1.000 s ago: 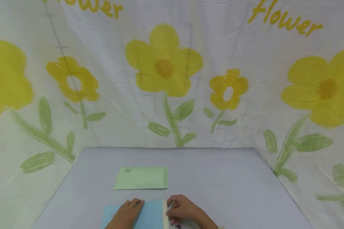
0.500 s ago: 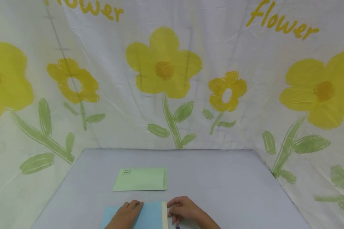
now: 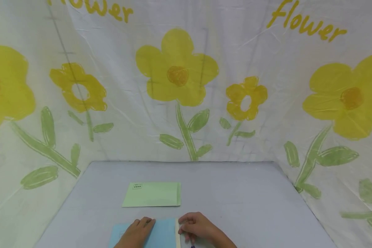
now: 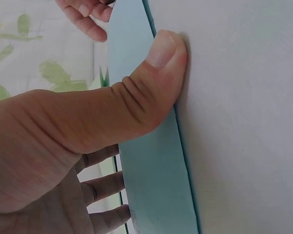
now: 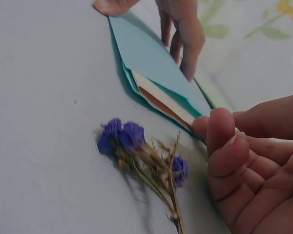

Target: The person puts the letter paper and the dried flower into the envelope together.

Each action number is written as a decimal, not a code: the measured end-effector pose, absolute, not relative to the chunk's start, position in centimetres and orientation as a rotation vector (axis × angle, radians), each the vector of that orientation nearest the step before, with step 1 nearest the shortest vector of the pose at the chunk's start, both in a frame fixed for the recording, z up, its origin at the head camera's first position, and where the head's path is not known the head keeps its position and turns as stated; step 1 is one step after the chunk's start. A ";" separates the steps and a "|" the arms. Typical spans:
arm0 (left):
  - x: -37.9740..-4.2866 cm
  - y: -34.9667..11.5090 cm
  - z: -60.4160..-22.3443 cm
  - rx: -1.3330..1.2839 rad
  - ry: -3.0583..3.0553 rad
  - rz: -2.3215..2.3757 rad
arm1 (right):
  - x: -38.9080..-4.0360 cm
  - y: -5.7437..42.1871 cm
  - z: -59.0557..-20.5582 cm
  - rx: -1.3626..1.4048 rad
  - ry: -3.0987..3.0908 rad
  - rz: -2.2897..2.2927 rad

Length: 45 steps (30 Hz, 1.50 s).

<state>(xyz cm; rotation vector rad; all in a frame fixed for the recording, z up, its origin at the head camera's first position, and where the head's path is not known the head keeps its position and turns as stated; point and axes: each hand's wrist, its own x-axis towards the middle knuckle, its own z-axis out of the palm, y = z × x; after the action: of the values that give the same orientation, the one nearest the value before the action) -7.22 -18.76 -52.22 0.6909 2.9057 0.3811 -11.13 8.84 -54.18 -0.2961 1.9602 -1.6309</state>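
A light blue envelope (image 3: 161,230) lies at the table's near side, with the edge of a cream card (image 5: 161,100) showing in its opened end. My left hand (image 3: 137,230) holds the envelope across its width. In the left wrist view its thumb (image 4: 151,92) lies over one long edge, the other fingers at the opposite side. At the opened end, my right hand (image 3: 198,227) pinches the cream card's edge with bent fingers (image 5: 224,141). Beside that hand lies a dried sprig with purple flowers (image 5: 132,136) and a brown stem.
A pale green envelope (image 3: 152,194) with a small printed box in its corner lies farther back on the grey table (image 3: 235,193). A white cloth (image 3: 127,86) painted with yellow flowers hangs behind and at both sides.
The cream strip beyond the blue envelope's end has become narrower, and my right fingers have come slightly left with it. The left hand keeps its place on the envelope.
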 end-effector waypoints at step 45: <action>-6.9 -18.9 -51.6 0.704 2.902 0.419 | -10.5 7.8 -54.0 -0.058 1.553 -1.788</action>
<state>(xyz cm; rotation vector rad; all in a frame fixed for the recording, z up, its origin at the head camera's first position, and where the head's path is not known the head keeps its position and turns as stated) -6.85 -18.91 -51.64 0.7040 2.9018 0.4187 -10.48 7.84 -53.99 -0.0582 1.5529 -1.7876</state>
